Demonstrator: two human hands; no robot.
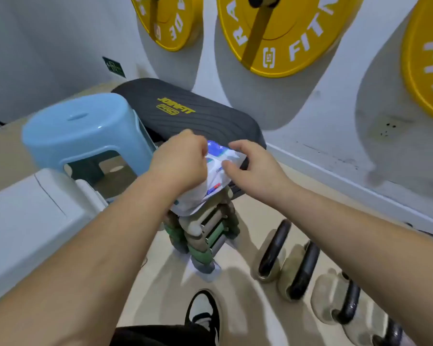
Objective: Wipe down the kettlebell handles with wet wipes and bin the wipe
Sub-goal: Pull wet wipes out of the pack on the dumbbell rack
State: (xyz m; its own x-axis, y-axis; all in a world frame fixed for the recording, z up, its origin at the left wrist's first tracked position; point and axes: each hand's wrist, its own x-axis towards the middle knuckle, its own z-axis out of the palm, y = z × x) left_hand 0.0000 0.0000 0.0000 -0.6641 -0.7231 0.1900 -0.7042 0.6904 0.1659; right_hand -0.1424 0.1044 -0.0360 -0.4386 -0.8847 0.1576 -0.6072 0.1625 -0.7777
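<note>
Black-and-white shoe (pixel 205 313) stands on the floor just in front of a stack of green and beige dumbbells (pixel 210 233). On top of that stack lies a white-and-blue soft plastic wet-wipe pack (pixel 218 177); its contents are hidden. Left hand (pixel 183 158) grips the pack's left end with curled fingers. Right hand (pixel 255 168) pinches its right edge between thumb and forefinger, the other fingers loose. Right of the stack, beige kettlebells with black handles (pixel 273 248) sit on the floor.

Upper limbs: the left hand (pixel 183 158) and right hand (pixel 253 168) are bare, and both forearms are uncovered up to the frame edge. Lower body: a black fabric garment (pixel 160 335) at the bottom edge. Footwear: one low sneaker (pixel 205 313), black overlays on white panels.
</note>
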